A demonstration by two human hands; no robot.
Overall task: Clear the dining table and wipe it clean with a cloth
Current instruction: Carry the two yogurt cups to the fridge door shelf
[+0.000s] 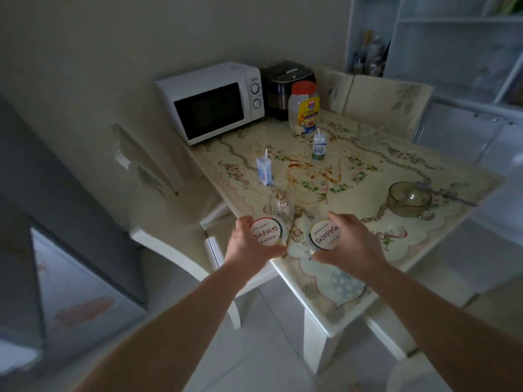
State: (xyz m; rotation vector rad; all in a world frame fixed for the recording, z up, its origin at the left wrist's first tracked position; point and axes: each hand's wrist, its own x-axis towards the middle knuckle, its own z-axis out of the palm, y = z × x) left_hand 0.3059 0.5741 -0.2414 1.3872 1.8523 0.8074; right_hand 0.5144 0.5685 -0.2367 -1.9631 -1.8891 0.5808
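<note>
**A cup in each hand**

Our left hand (246, 247) grasps the left cup (266, 232) and our right hand (351, 246) grasps the right cup (325, 234), both at the near edge of the table (441, 162). A brown stain (311, 171) lies mid-table.

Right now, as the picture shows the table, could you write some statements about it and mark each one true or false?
1. The left hand grips the left cup and the right hand grips the right cup. True.
2. The near carton and the far carton lie flat. False: both stand upright, each with a straw.
3. A brown stain marks the table. True.
4. The glass bowl stands on the microwave. False: it stands on the table, with a spoon in it.
5. The jar has a blue lid. False: the lid is red-orange.
</note>
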